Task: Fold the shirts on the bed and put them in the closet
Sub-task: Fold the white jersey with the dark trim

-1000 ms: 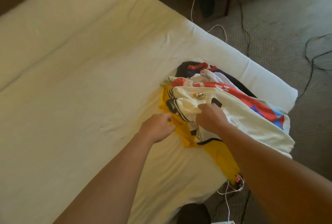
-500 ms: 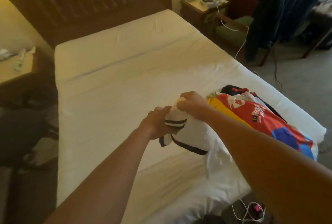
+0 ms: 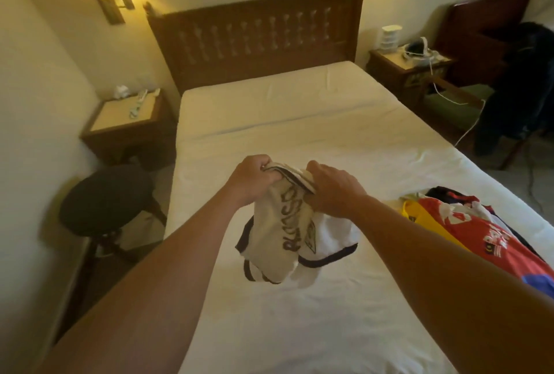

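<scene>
A white shirt [image 3: 281, 232] with dark trim and dark lettering hangs bunched above the middle of the bed [image 3: 299, 121]. My left hand [image 3: 250, 177] grips its top edge on the left and my right hand [image 3: 329, 186] grips the same edge on the right, the two hands close together. A pile of other shirts [image 3: 473, 229] lies at the bed's right edge, with a red one on top, a yellow one under it and dark ones behind. No closet is in view.
A dark wooden headboard [image 3: 257, 34] stands at the far end. Nightstands flank the bed at left [image 3: 126, 124] and right [image 3: 410, 70]. A round black stool [image 3: 105, 199] sits by the bed's left side. A chair with dark clothes [image 3: 515, 88] stands at right.
Both hands took hold of the white shirt, lifted it off the pile and carried it left over the bed's middle. My view rose from the pile toward the headboard.
</scene>
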